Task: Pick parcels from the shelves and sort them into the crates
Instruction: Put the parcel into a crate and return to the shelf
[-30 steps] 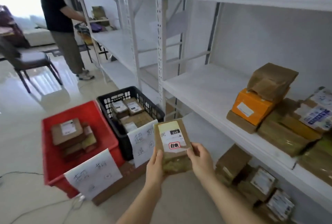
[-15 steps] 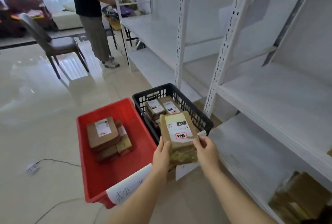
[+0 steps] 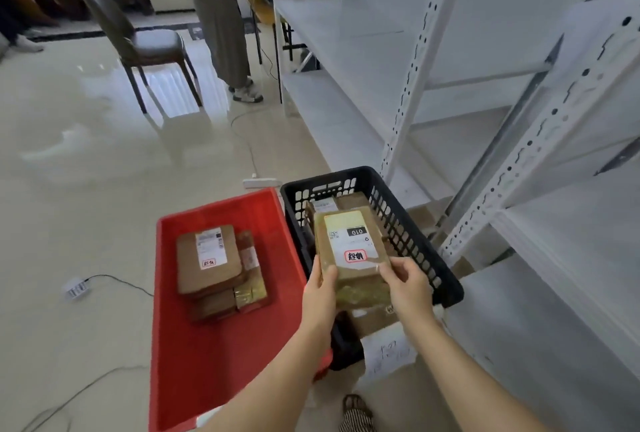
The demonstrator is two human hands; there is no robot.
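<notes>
Lying at nine o'clock on the pale tiled floor (image 3: 86, 161), a small white adapter (image 3: 77, 287) trails a dark cable. At eleven o'clock a grey padded chair (image 3: 138, 40) stands on the tiles, and just past it, towards twelve, a second person (image 3: 221, 15) in a dark top and long grey skirt stands beside the far shelving.

A red crate (image 3: 221, 345) sits at seven o'clock of the view's centre; inside it a stack of brown parcels (image 3: 214, 268) lies towards the far end, the top one bearing a white label with a red-edged sticker. Touching its right wall is a black slotted crate (image 3: 408, 223) with several brown parcels (image 3: 341, 201) in it.

The left hand (image 3: 320, 296) grips the near left edge of a brown parcel (image 3: 349, 251), thumb on top; the right hand (image 3: 407, 284) pinches the near right corner, so both hands hold the one parcel. It hangs tilted above the black crate, label up, showing "010" and a red-edged sticker. A handwritten paper sign (image 3: 391, 352) hangs at the black crate's near end. A striped shoe (image 3: 356, 414) shows at six o'clock.

White metal shelves (image 3: 519, 223) with perforated uprights fill the view from one to five o'clock.
</notes>
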